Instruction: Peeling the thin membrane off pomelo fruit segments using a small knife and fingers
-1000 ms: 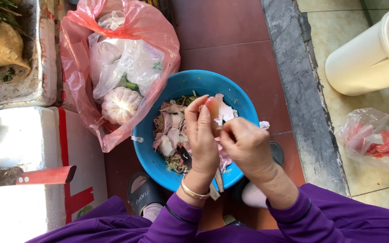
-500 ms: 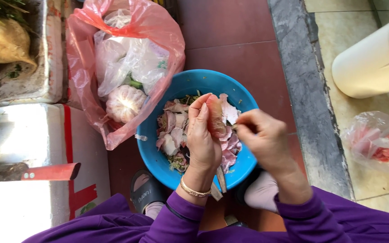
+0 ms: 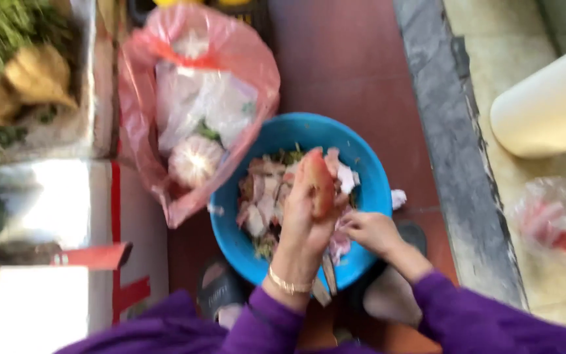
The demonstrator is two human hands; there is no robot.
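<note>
At the far left, pale root vegetables with green tops [image 3: 37,72] lie in a pale box, and beside it a red plastic bag [image 3: 194,111] holding a white net-wrapped bulb sits just left of the round blue plastic basin [image 3: 368,196] of pinkish peelings on the red tiled floor [image 3: 335,59]. Over the basin the left hand [image 3: 306,216] grips a reddish-orange peeled vegetable [image 3: 319,187], while the right hand [image 3: 371,231] is curled at its lower end, though blur hides whether it holds anything. Should that grip loosen on a smooth peeled surface, the vegetable would likely drop into the scraps; a cream plastic bucket [image 3: 548,108] stands well apart at right.
</note>
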